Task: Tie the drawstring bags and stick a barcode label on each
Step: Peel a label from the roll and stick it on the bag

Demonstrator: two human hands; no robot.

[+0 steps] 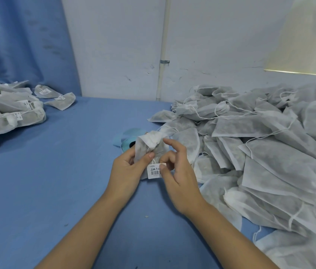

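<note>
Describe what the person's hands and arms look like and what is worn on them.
The left hand and right hand are bare: no gloves, no rings in view. The left forearm and right forearm show no sleeve, watch or bracelet down to the frame's edge. The visible nails are short and unpainted.

A blue curtain (23,41) hangs at upper left beside a scuffed white wall (114,45); a white pipe (163,45) runs down it to the blue table (56,181).
</note>
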